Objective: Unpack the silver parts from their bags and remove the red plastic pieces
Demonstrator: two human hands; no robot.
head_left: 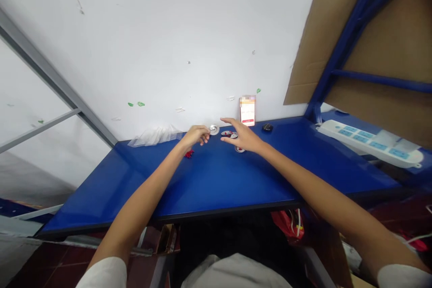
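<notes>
Between the thumb and fingers of my left hand is a small round silvery disc, held up above the blue table. My right hand hovers just right of it, thumb and fingers spread apart, with nothing between them. Several small round discs with red and dark parts lie on the table behind and beside my right hand, partly covered by it. A little heap of red pieces lies under my left wrist. The exact kind of disc is too small to make out.
Clear plastic bags lie along the wall at the left. A lit phone leans on the wall, with a small black object to its right. A white power strip and blue frame post stand farther right.
</notes>
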